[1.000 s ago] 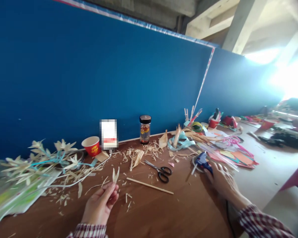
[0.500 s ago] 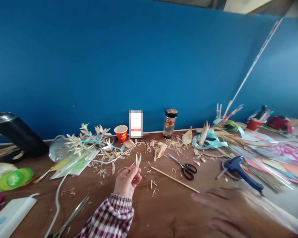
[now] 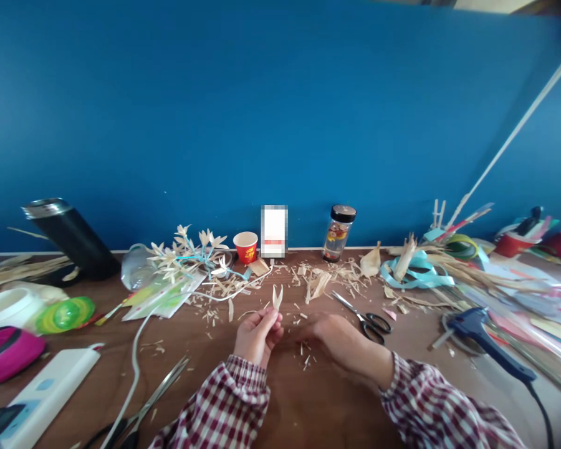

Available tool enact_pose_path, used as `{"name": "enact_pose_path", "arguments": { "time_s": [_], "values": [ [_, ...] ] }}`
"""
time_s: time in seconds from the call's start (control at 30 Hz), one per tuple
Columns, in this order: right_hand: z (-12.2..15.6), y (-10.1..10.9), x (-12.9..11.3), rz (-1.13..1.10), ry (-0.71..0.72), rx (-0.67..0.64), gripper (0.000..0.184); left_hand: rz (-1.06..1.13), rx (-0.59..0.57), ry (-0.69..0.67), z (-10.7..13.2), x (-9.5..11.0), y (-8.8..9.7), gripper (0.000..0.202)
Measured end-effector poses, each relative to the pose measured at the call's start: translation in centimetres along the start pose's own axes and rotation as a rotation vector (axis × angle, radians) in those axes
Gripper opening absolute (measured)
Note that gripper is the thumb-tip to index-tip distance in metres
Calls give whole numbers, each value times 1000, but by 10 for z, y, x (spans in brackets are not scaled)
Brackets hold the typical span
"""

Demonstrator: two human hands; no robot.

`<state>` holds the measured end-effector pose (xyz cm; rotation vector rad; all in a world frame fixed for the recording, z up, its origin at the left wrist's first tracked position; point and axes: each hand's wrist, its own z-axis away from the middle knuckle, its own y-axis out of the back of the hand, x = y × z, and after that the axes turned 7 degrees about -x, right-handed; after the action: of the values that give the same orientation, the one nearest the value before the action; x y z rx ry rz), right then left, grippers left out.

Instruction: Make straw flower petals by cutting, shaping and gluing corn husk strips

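Observation:
My left hand (image 3: 258, 335) is closed in a pinch near the middle of the table, its thumb on top. Between thumb and fingers stands a pale, forked piece of dried husk (image 3: 277, 297), its two points upward. To the right, my right hand (image 3: 339, 340) reaches low over the tabletop, back of the hand up. Its fingertips are blurred beside small husk scraps (image 3: 305, 355), so whether they grip anything is unclear. The thin wooden stick that lay here is hidden. Black-handled scissors (image 3: 373, 324) lie just beyond that hand.
Husk flowers on blue stems (image 3: 206, 246), a red paper cup (image 3: 246, 248) and a lidded jar (image 3: 340, 234) line the wall. At right lies a blue glue gun (image 3: 490, 343). More scissors (image 3: 161, 386), a white cable (image 3: 135, 355) and a power strip (image 3: 56, 393) occupy the left.
My right hand has swung in from the lower right to the middle, covering where the stick lay. My left hand still pinches the husk piece. The view has turned slightly left.

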<state>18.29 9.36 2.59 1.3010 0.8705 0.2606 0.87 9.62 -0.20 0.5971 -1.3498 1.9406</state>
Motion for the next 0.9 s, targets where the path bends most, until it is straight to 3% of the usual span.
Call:
{"name": "enact_pose_path", "arguments": {
  "time_s": [0.13, 0.33, 0.47, 0.73, 0.9],
  "values": [
    [-5, -1, 10, -102, 74, -56, 30, -8, 14, 16, 2, -1, -2, 6],
    [-5, -9, 14, -7, 56, -47, 19, -28, 11, 28, -1, -4, 1, 8],
    [0, -12, 9, -12, 17, 36, 18, -79, -14, 35, 1, -8, 1, 16],
    [-2, -23, -2, -373, -168, 331, 13, -186, -27, 42, 12, -16, -7, 22],
    [-5, -27, -6, -377, -179, 365, 15, -118, -7, 53, 13, -17, -7, 18]
  ]
}}
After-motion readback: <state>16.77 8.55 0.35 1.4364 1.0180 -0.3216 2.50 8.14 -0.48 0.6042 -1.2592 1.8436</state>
